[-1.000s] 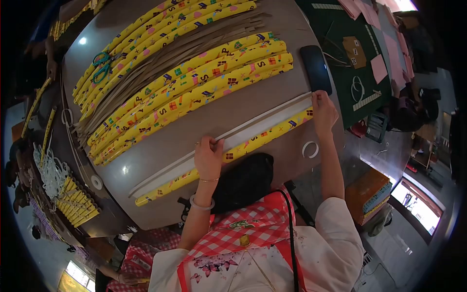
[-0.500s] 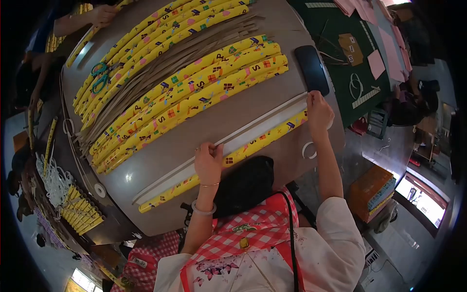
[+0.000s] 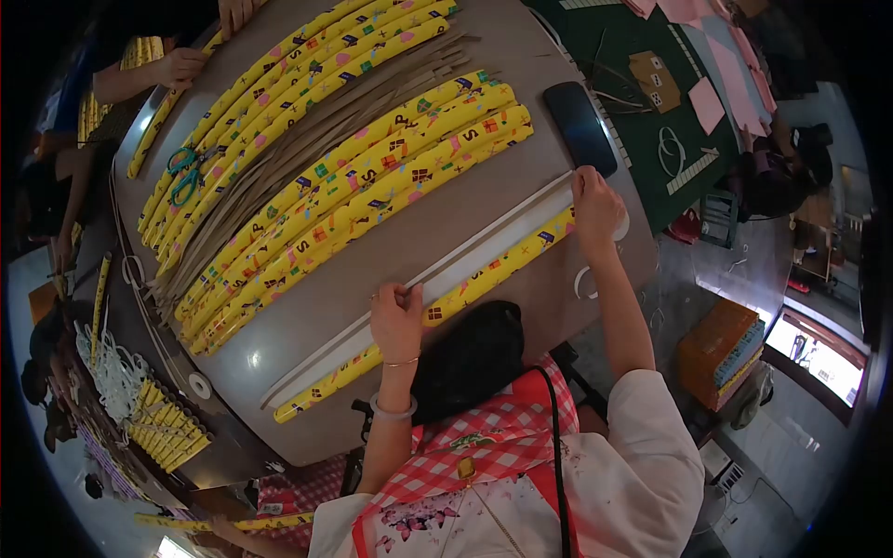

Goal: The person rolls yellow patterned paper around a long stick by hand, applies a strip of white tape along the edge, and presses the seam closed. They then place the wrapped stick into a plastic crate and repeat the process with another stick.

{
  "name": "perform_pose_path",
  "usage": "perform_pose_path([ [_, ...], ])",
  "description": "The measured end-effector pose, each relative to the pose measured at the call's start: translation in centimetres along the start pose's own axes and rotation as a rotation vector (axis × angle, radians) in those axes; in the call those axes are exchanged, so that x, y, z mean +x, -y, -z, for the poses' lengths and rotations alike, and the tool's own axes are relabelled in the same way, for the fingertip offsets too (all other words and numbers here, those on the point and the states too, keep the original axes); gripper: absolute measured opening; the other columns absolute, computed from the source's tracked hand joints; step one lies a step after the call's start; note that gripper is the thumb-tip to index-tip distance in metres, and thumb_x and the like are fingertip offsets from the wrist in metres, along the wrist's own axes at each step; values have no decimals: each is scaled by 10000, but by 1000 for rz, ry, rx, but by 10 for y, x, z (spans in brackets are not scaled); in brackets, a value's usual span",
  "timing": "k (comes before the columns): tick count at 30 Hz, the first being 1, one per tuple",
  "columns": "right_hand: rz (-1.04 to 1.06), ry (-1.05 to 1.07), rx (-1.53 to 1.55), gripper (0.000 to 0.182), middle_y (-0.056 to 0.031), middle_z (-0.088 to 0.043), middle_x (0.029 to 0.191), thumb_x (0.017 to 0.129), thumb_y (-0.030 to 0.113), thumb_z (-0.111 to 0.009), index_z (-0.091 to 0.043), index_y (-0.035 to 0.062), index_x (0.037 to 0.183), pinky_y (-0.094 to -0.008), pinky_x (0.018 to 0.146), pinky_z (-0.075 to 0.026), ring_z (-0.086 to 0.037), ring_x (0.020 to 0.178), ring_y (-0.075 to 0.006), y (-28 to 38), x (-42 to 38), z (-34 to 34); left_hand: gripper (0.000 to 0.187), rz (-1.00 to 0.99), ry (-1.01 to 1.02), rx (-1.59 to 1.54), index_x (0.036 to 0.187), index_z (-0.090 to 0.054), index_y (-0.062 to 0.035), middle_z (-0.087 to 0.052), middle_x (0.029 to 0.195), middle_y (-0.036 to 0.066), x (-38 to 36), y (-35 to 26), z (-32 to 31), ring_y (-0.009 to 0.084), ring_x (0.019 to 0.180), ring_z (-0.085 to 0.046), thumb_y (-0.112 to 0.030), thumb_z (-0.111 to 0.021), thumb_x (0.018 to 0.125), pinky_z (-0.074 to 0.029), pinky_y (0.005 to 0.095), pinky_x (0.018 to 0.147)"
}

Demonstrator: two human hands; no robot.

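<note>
Yellow patterned paper [image 3: 502, 269] lies slanting near the close edge of the desk [image 3: 446, 219], with white surface partly showing. In the head view, the left hand [image 3: 397, 316] is closed, pinching the narrow strip [image 3: 493, 226] around its middle. The right hand [image 3: 598, 212] pinches the strip's right end, just beside the black phone [image 3: 579, 128]. Yellow rolls [image 3: 372, 200] lie toward the far edge

Both forearms reach forward, left hand [image 3: 397, 321] nearer the body, right hand [image 3: 597, 205] farther out, fingers bent.
</note>
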State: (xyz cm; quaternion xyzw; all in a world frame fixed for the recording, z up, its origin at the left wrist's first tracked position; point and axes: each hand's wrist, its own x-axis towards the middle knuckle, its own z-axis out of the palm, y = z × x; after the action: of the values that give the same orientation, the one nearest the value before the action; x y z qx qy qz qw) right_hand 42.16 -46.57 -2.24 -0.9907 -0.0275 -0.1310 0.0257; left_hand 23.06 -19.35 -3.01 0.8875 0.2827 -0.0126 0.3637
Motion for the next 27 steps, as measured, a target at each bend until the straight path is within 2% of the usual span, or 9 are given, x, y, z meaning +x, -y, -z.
perform_pose_path([
  [5,29,-26,-17,66,-32,-636,725,879,174,-593,-578,120,844,-348,618,-484,-650,653,-221,1,1,-1,262,1,-3,-1,827,-564,-61,-568,691,69,0,-1,0,256,665,-565,-250,-742,788,-473,373,590],
  [7,55,-35,-44,80,-31,-628,726,868,166,-600,-564,115,817,-341,601,-478,-645,651,-213,2,2,-1,249,-48,-39,24,822,-591,-45,-585,673,63,1,-1,0,214,601,-569,-232,-751,789,-476,336,575],
  [11,52,-19,-51,83,-27,-621,729,858,158,-603,-554,114,808,-336,595,-476,-641,655,-210,4,3,-1,255,-39,-35,24,827,-586,-45,-583,670,65,0,0,0,216,602,-568,-236,-751,789,-478,338,581],
  [13,57,-21,-68,74,-24,-619,733,849,149,-608,-553,114,813,-333,590,-478,-636,643,-208,2,3,-3,254,-12,-18,5,829,-565,-68,-562,686,65,0,2,-1,251,654,-560,-238,-748,781,-471,373,592],
  [20,64,-27,-101,83,-20,-593,700,827,148,-624,-548,124,805,-335,563,-482,-634,618,-204,0,3,-11,256,-54,-42,-14,823,-562,-68,-562,687,63,1,-4,2,251,650,-559,-244,-743,786,-469,375,587],
  [23,84,-31,-112,89,-18,-587,702,809,135,-628,-541,125,796,-334,553,-485,-636,621,-206,0,4,-11,258,-13,-22,4,823,-562,-65,-563,688,63,1,-6,3,249,652,-559,-247,-740,790,-471,373,591],
  [27,78,-32,-180,109,-20,-579,711,773,129,-647,-551,134,823,-333,562,-498,-638,674,-214,0,4,-17,259,-6,-16,2,831,-566,-63,-568,696,68,-1,-3,2,247,658,-565,-248,-741,789,-476,374,600],
])
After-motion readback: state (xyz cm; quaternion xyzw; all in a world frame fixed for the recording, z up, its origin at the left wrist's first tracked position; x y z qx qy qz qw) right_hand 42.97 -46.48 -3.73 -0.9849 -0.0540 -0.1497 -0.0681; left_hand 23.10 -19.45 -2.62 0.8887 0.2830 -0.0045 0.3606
